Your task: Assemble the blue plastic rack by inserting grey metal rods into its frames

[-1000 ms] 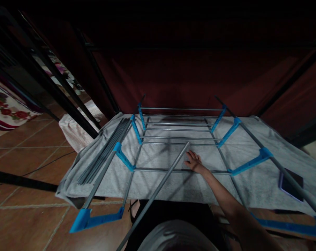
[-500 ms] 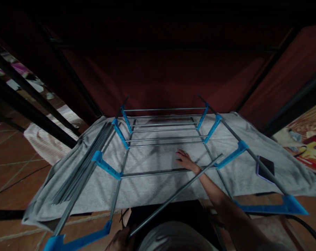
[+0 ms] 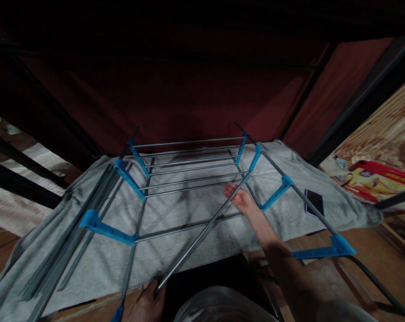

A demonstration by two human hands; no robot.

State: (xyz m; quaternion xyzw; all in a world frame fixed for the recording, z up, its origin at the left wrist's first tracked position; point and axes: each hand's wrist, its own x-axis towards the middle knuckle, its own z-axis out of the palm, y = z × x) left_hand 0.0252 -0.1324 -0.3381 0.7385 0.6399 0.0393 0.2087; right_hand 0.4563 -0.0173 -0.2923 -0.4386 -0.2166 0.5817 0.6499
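Note:
A grey metal rod [image 3: 193,247] slants across the front of a half-built rack of metal tubes and blue plastic brackets [image 3: 108,229]. My left hand [image 3: 146,304] is closed around the rod's near end, low in the view. My right hand [image 3: 243,200] is under the rod's far part, palm turned up and fingers stretched out; whether it touches the rod I cannot tell. The rod's far tip overlaps a blue bracket [image 3: 255,163] on the rack's right side. Several crossbars [image 3: 189,172] span the back of the rack.
A grey cloth [image 3: 185,210] lies under the rack. Several loose rods [image 3: 77,223] are bundled on the left. A phone [image 3: 314,203] lies on the right, by a red and yellow package [image 3: 378,179]. A dark red panel [image 3: 189,98] stands behind.
My view has swung right, so the rack appears further left. The rod's far end has tilted away from me to the right bracket, and my right hand has turned palm up beneath it.

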